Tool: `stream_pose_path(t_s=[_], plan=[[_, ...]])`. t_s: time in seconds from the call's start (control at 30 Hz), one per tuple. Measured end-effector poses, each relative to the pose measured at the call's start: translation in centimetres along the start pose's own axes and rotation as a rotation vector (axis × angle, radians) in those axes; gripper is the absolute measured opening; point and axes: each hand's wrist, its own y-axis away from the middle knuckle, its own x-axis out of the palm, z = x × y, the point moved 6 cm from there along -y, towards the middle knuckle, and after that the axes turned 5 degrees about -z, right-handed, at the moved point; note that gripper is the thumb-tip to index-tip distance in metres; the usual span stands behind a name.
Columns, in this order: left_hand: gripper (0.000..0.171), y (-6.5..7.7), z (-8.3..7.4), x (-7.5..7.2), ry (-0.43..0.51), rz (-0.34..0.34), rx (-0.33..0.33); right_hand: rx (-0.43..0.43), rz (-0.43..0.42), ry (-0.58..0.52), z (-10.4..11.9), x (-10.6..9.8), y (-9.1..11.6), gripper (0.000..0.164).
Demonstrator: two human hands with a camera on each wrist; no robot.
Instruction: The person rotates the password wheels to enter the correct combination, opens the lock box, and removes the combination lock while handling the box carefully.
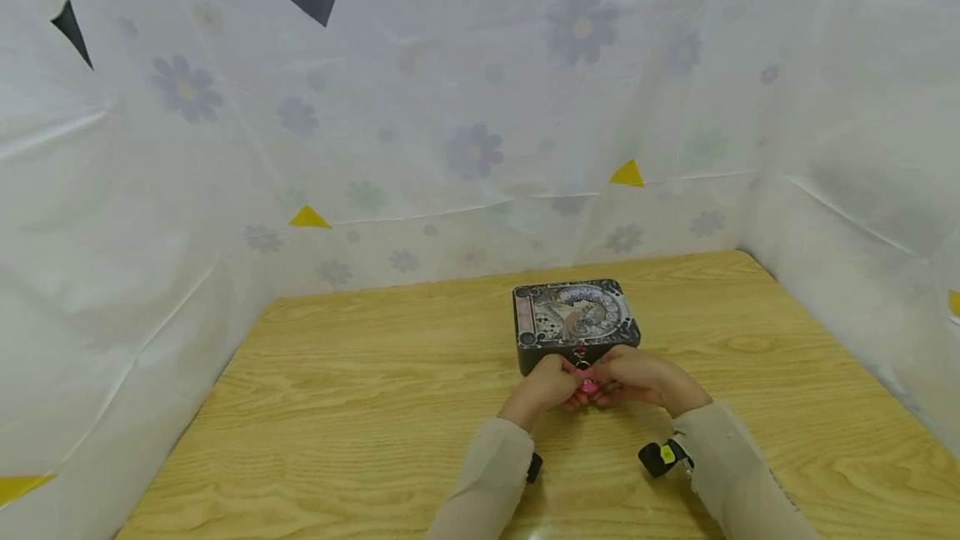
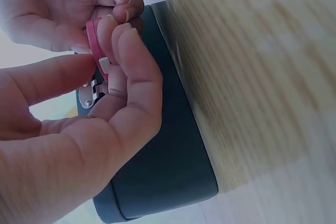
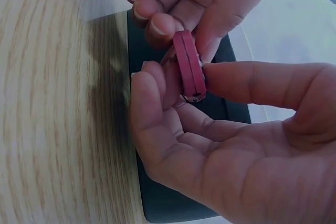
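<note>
A dark tin box (image 1: 577,315) with an ornate picture lid lies closed on the wooden table, its front clasp (image 1: 579,352) facing the person. At that clasp hangs a metal ring (image 1: 583,365) joined to a small pink padlock (image 1: 588,386). My left hand (image 1: 549,382) pinches the padlock from the left, thumb against fingers. From the other side my right hand (image 1: 641,375) pinches it too, and the fingertips of both hands meet around it. In the right wrist view the padlock (image 3: 189,66) stands edge-on, with a seam along its rim. Fingers hide much of its faces.
The wooden table (image 1: 360,382) extends to both sides of the box. White flowered sheeting (image 1: 405,148) hangs behind and at the sides, with black and yellow triangles on it. A dark wrist camera (image 1: 658,458) sits by the right sleeve.
</note>
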Motion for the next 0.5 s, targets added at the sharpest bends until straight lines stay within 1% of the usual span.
stream_pose_path(t_s=[0.23, 0.5], plan=[[0.009, 0.06, 0.04, 0.00, 0.011, -0.016, -0.002, -0.008, 0.006, 0.008, 0.08, 0.00, -0.14, 0.025], [0.010, 0.00, 0.15, 0.07, 0.024, -0.008, -0.013, -0.026, 0.006, -0.003, -0.02, -0.20, -0.21, 0.023]])
